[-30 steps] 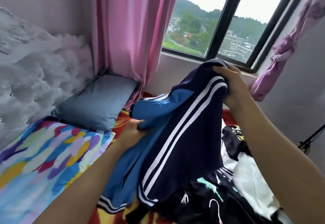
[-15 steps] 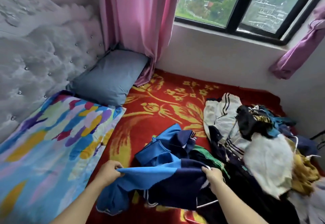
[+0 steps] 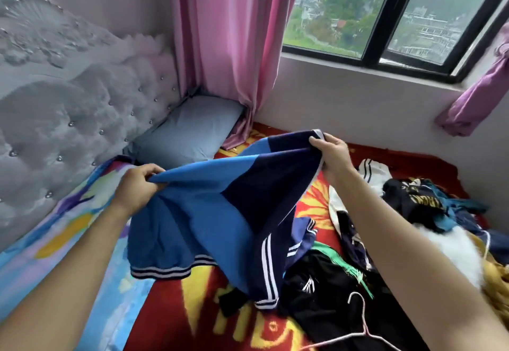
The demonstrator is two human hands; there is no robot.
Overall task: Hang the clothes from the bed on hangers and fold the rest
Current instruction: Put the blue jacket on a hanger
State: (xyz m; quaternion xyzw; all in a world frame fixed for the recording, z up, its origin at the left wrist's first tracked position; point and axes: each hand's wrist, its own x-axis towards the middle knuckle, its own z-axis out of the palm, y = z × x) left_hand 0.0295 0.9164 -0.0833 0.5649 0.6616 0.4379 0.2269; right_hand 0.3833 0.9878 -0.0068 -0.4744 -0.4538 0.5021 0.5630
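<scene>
Half a second back the blue-and-navy track jacket (image 3: 220,204) lay low on the bed, bunched, with both hands at its near edge. Now it is up off the red blanket (image 3: 179,317) and drawn out wide between the hands. Left hand (image 3: 140,185) has its fingers curled round a fold of the light-blue panel. Right hand (image 3: 330,152) pinches the navy edge near a white-striped cuff or hem, and sits higher and further toward the window wall. The hands are well apart and the cloth between them is fairly taut. Reading: garment is being shaken out and oriented, probably to find collar and shoulders. It is neither hung nor folded yet. Look of it: light-blue body, navy sections, triple white stripes down a sleeve, and a ribbed striped hem that droops toward the blanket at lower left. One sleeve trails onto a black garment (image 3: 325,290) with green trim. Thin fabric that creases easily. A pale pink wire hanger (image 3: 365,326) lies on that black garment, near the right forearm and within easy reach. The heap of other clothes (image 3: 413,204) is unsorted on the right side of the bed, so most of the task remains.
</scene>
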